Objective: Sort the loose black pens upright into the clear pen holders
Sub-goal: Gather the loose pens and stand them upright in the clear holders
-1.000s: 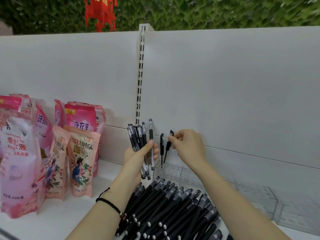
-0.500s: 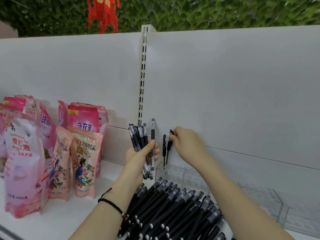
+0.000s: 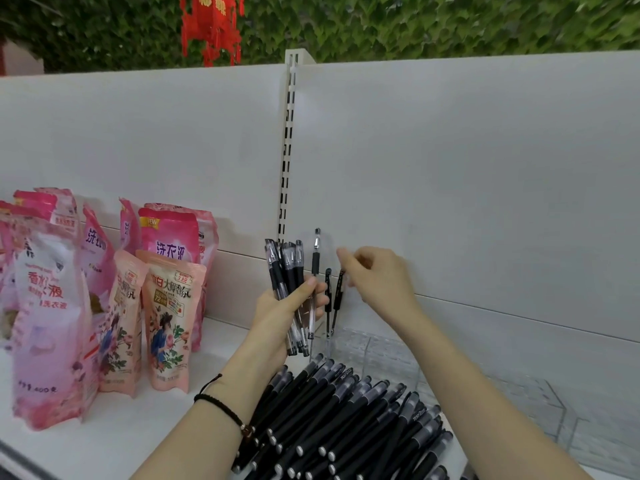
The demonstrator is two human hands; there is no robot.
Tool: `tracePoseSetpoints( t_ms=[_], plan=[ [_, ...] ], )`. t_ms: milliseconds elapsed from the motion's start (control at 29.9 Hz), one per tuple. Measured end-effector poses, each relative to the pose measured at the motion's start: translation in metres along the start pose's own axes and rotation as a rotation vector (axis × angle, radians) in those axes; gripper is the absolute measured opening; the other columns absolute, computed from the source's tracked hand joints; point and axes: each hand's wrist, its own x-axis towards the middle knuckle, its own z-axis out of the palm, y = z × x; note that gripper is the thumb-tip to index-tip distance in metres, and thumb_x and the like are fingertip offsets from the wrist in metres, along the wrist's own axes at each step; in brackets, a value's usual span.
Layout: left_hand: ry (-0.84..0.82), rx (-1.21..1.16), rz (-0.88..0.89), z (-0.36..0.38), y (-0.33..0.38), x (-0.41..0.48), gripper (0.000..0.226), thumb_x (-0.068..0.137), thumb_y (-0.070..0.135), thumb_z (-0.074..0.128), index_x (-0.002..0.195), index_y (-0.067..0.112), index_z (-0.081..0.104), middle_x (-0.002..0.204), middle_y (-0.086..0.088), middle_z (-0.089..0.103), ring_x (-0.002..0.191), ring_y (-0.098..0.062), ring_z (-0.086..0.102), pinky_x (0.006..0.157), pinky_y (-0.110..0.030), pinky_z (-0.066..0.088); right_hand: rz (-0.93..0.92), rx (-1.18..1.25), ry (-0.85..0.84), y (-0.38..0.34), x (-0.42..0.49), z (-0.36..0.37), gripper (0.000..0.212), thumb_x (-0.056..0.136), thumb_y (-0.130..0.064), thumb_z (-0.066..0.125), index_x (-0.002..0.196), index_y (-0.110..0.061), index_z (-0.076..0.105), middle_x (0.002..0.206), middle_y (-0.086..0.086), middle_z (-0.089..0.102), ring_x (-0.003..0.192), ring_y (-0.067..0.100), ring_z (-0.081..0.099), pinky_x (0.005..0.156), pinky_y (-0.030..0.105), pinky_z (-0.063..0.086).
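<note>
My left hand [image 3: 277, 313] grips a bundle of black-capped pens [image 3: 289, 268] upright, just left of a clear pen holder [image 3: 377, 351]. Two pens stand in that holder's left end: one upright [image 3: 328, 289], one leaning [image 3: 338, 292]. My right hand [image 3: 377, 275] hovers beside the leaning pen's top. Its fingers are loosely curled and blurred, with the fingertips above the pen cap and holding nothing. A big pile of loose black pens [image 3: 346, 420] lies on the shelf in front of the holder, between my forearms.
More clear holders [image 3: 519, 403] continue to the right along the shelf. Pink detergent pouches [image 3: 169, 289] stand at the left. The white back panel with a slotted upright [image 3: 287, 150] rises close behind the holder. A red lantern [image 3: 211, 26] hangs above.
My right hand pinched the top of the leaning pen before; now its fingertips have lifted off and the pen stands in the holder. The left hand and bundle stayed put.
</note>
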Motion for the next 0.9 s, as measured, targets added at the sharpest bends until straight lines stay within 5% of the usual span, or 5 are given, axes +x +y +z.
tracePoseSetpoints(
  t_ms=[134, 234, 368, 602, 904],
  plan=[
    [-0.117, 0.096, -0.031, 0.0, 0.001, -0.001, 0.018, 0.086, 0.011, 0.067, 0.1, 0.0, 0.065, 0.088, -0.014, 0.075, 0.071, -0.017, 0.072, 0.061, -0.026, 0.059, 0.11, 0.401, -0.088, -0.013, -0.002, -0.003, 0.014, 0.092, -0.021, 0.063, 0.086, -0.01, 0.068, 0.074, 0.004, 0.066, 0.038, 0.003, 0.045, 0.042, 0.016, 0.037],
    [-0.132, 0.119, -0.04, -0.001, 0.0, -0.001, 0.02, 0.087, 0.011, 0.065, 0.101, -0.003, 0.065, 0.084, -0.014, 0.074, 0.065, -0.016, 0.07, 0.058, -0.025, 0.058, 0.134, 0.409, -0.042, -0.014, -0.001, -0.008, 0.013, 0.091, -0.014, 0.061, 0.086, -0.004, 0.067, 0.077, 0.01, 0.068, 0.039, 0.01, 0.045, 0.037, 0.013, 0.032],
    [-0.159, 0.114, -0.039, -0.001, -0.003, -0.003, 0.017, 0.087, 0.01, 0.066, 0.098, -0.002, 0.065, 0.084, -0.014, 0.073, 0.061, -0.014, 0.065, 0.056, -0.023, 0.056, 0.175, 0.318, 0.009, -0.012, -0.001, -0.005, 0.026, 0.085, -0.032, 0.071, 0.086, -0.007, 0.063, 0.08, 0.012, 0.07, 0.04, 0.011, 0.047, 0.045, 0.02, 0.039],
    [-0.155, 0.097, -0.067, -0.001, -0.003, -0.001, 0.019, 0.088, 0.012, 0.064, 0.1, -0.003, 0.066, 0.084, -0.014, 0.074, 0.064, -0.017, 0.07, 0.059, -0.026, 0.059, 0.227, 0.506, -0.086, -0.011, -0.002, -0.007, 0.022, 0.087, -0.016, 0.07, 0.098, 0.003, 0.066, 0.075, 0.011, 0.065, 0.044, 0.013, 0.045, 0.035, 0.011, 0.03],
    [0.274, 0.089, -0.072, -0.023, -0.017, 0.02, 0.022, 0.096, 0.023, 0.059, 0.089, 0.002, 0.058, 0.068, -0.012, 0.067, 0.058, -0.025, 0.067, 0.049, -0.03, 0.058, 0.059, 0.152, -0.105, -0.004, 0.0, -0.003, 0.015, 0.087, -0.023, 0.069, 0.078, -0.012, 0.063, 0.072, 0.003, 0.063, 0.051, 0.011, 0.052, 0.054, 0.021, 0.043]
  ],
)
